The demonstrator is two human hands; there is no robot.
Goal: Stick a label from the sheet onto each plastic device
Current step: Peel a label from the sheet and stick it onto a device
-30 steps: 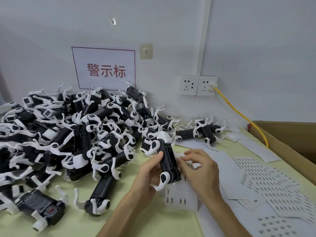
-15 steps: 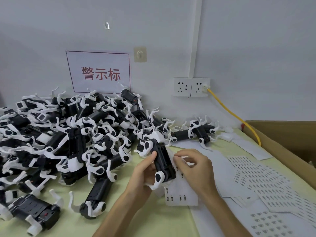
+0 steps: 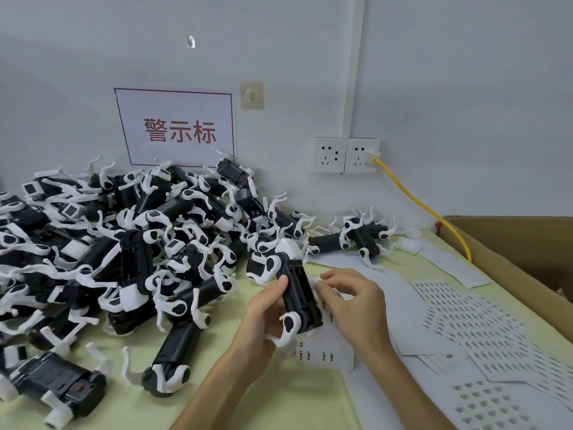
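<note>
1. Nearest, the pale yellow-green counter [image 3: 279,398] is carrying a small white label sheet with a few dark labels [image 3: 325,356], which is lying just below both hands.
2. The left grip [image 3: 263,311] is grasping a black plastic device with white curved clips [image 3: 299,293]. The thumb is lying on the device's upper face and the fingers are wrapping beneath. The device is tilting above the sheet, with its white-capped end pointing away.
3. The right grip [image 3: 353,308] is curling, its fingertips meeting at the device's right edge. I cannot tell whether it is pinching a label.
4. To the right, scattered white sheets printed with rows of labels [image 3: 483,330] are overlapping.
5. To the left, a big heap of black-and-white devices [image 3: 139,243] is spreading towards the wall.
6. Farthest, a brown cardboard box [image 3: 511,243] is sitting at the right, and a yellow cable [image 3: 418,206] is running to a white wall socket [image 3: 361,155].
</note>
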